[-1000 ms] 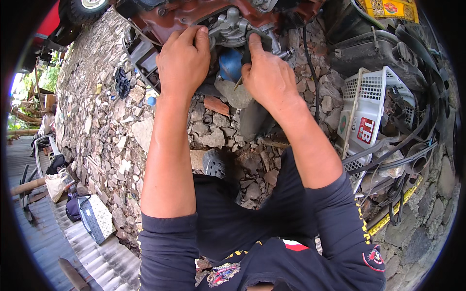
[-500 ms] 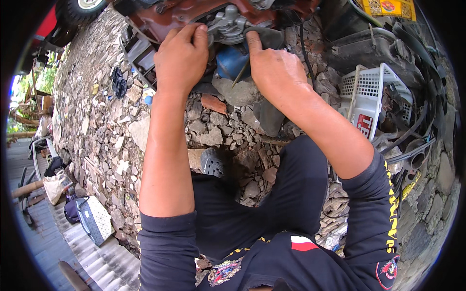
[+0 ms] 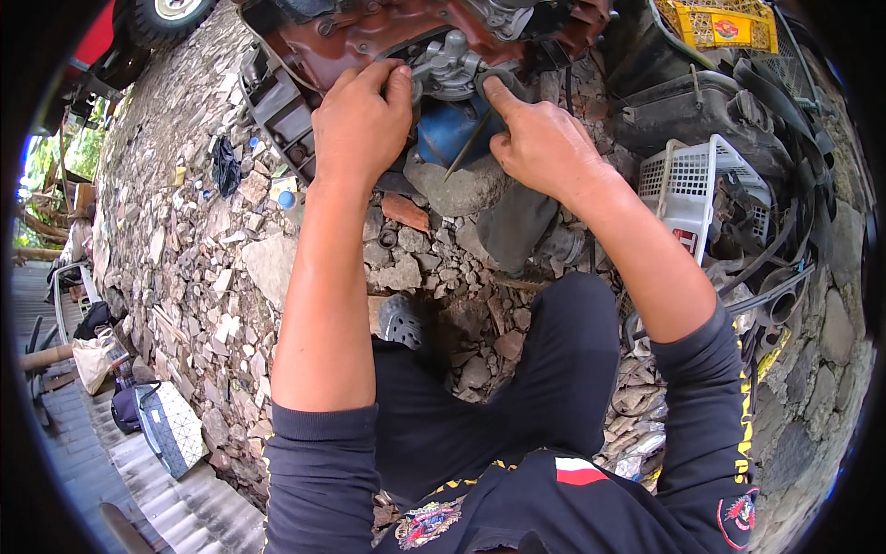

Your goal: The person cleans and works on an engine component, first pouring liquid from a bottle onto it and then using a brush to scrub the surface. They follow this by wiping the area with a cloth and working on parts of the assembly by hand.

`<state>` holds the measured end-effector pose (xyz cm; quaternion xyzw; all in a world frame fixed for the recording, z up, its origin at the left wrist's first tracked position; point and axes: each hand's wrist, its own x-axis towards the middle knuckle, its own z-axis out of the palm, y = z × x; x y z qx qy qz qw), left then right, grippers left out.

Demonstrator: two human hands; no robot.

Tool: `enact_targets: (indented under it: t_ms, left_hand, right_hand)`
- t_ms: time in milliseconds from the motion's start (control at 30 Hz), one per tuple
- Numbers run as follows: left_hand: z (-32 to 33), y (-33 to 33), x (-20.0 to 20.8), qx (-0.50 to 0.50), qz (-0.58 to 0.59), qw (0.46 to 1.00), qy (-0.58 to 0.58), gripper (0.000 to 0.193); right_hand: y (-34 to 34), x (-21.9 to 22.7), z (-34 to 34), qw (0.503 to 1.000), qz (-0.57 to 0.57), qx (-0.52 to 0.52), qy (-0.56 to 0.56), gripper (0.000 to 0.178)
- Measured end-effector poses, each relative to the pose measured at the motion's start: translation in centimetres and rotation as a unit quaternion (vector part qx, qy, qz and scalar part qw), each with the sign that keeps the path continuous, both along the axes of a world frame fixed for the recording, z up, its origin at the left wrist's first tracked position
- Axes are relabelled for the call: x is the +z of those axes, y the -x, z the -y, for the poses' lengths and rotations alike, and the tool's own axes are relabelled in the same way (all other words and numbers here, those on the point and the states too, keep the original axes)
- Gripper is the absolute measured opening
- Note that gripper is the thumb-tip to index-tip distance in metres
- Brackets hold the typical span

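A: Where are the hands?

B: Both up at the engine [image 3: 369, 42], the rust-red block at the top. The left hand [image 3: 362, 125] curls its fingers against the grey metal fitting [image 3: 449, 66] — whether that grip is clenched on it, I cannot tell.

A: And the right?

B: The right hand [image 3: 540, 148] presses a fingertip on the same fitting from the other side, with a thin rod [image 3: 469, 146] slanting beside its fingers; grasping it or not — I cannot tell.

A: Below them?

B: A blue cylinder [image 3: 448, 134] just under the fitting, resting above a stone [image 3: 457, 189]. A white basket [image 3: 697, 185] sits to the right, on the rubble ground [image 3: 203, 268].
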<state>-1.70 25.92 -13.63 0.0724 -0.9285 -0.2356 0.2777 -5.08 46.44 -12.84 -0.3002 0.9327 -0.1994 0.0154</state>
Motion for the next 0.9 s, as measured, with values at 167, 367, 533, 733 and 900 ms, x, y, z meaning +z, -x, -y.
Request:
enact_targets:
  t_ms: [167, 367, 533, 733, 900]
  left_hand:
    - [-0.4, 0.4, 0.2, 0.018, 0.003, 0.999, 0.03, 0.032]
    - [-0.2, 0.6, 0.3, 0.016, 0.004, 1.0, 0.023, 0.032]
    - [-0.5, 0.2, 0.6, 0.018, 0.03, 0.999, 0.022, 0.035]
    - [-0.9, 0.5, 0.9, 0.037, 0.039, 0.998, 0.03, 0.034]
    - [-0.4, 0.4, 0.7, 0.034, 0.029, 0.999, 0.022, 0.033]
  right_hand:
    - [0.6, -1.8, -0.8, 0.96, 0.169, 0.014, 0.222, 0.068]
    - [-0.1, -1.2, -0.3, 0.95, 0.217, -0.032, 0.221, 0.064]
    - [0.1, 0.7, 0.9, 1.0, -0.008, -0.017, 0.013, 0.06]
    - [2.4, 0.7, -0.1, 0.993, 0.078, 0.055, 0.067, 0.06]
    - [1.0, 1.2, 0.2, 0.998, -0.007, 0.059, -0.033, 0.06]
